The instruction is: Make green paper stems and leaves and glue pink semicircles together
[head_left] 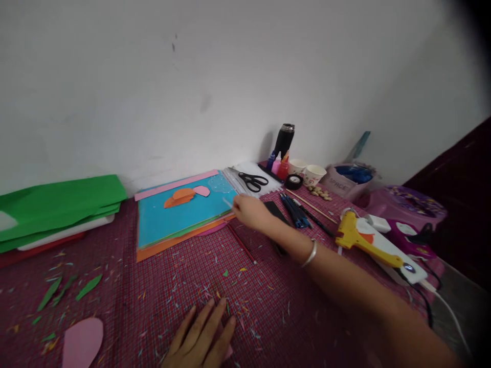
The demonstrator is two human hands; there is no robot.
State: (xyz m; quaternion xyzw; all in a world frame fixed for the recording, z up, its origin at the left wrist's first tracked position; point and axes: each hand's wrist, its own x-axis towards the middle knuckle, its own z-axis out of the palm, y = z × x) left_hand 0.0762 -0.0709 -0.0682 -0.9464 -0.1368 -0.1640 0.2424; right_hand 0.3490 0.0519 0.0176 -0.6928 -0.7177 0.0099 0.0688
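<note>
My right hand (249, 210) reaches forward to the right edge of a stack of coloured paper sheets (180, 217) with a blue sheet on top. Its fingers are pinched on a thin pale stick-like thing (227, 203) that I cannot name. Orange and pink cut shapes (186, 196) lie on the blue sheet. My left hand (203, 335) rests flat and open on the red checked cloth (134, 286) near the front, over a pink paper piece. A silver bangle (310, 253) is on my right wrist.
Black scissors (253, 181), a yellow glue gun (364, 240), blue pens (294, 210), a red pencil (241, 244), tape roll (294, 181), paper cups (307, 171), glue bottles and a black flask (284, 140) sit right. Green paper (57, 207) lies left; scraps and a pink shape (82, 341) litter the cloth.
</note>
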